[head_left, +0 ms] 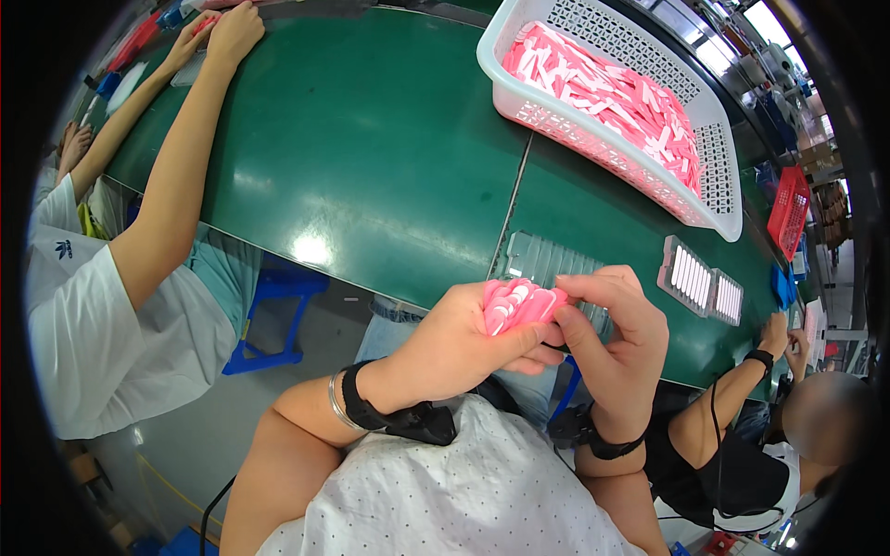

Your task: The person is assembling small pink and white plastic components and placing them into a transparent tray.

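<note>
Curling round a small bundle of pink-and-white strips (519, 306), the left hand (450, 332) is mostly closed, its thumb laid along the near side and its fingers largely hidden beneath. The bundle shows between the two hands, its right end jutting past the left hand's grip. At that end the right hand (619, 329) meets it with thumb and index finger brought nearly together in a pinch, the bit of pink held between their tips; its other fingers are bent loosely. Whether the pinch takes one strip or several cannot be told.

Just beyond both hands, and partly hidden by them, a clear ribbed tray (547, 255) rests on the green counter (371, 120). To the right of the right hand and a little farther out lie two small trays, set side by side: the nearer tray (686, 275) and its neighbour (727, 297), both holding rows of white strips. Farther ahead of the hands stands a white perforated basket (603, 144) heaped with more pink and white strips (621, 97). Well to the left of the left hand, a co-worker's arms (176, 185) reach over the counter.
</note>
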Available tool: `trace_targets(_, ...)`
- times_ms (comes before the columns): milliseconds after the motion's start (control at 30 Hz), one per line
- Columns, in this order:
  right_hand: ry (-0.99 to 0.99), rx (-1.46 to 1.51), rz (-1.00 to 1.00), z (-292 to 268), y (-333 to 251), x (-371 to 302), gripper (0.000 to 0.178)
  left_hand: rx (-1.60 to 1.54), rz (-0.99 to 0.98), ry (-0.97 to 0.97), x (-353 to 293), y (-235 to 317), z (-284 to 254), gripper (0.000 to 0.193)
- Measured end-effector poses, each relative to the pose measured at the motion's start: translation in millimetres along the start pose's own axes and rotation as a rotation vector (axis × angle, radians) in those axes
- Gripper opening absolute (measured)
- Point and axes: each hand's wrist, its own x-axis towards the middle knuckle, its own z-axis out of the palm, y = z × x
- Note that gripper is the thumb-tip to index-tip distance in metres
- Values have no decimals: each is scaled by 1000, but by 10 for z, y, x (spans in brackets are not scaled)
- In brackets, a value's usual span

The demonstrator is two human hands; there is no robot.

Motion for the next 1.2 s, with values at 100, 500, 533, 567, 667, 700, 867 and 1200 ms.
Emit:
trace_targets(100,-2,135,40,-4,16,-13,25,19,-31,6,-12,44,15,29)
trace_targets(500,114,372,324,25,72,-118,24,4,-46,18,21,67,29,34)
trace_targets(533,113,371,322,8,99,-112,24,2,-57,16,35,83,29,34)
trace_targets(567,72,328,274,-12,140,-127,24,1,-56,17,40,80,33,34)
trace_targets(667,10,270,187,-67,178,-121,23,22,-88,2,40,87,53,35)
trace_targets(700,-10,252,152,-87,176,-121,21,24,-93,-1,19,79,70,35)
trace_targets(867,11,298,121,-114,208,-210,17,40,-72,-48,7,-68,66,35)
trace_targets(1200,-38,309,33,-175,201,-233,19,98,-110,-29,-40,47,130,32)
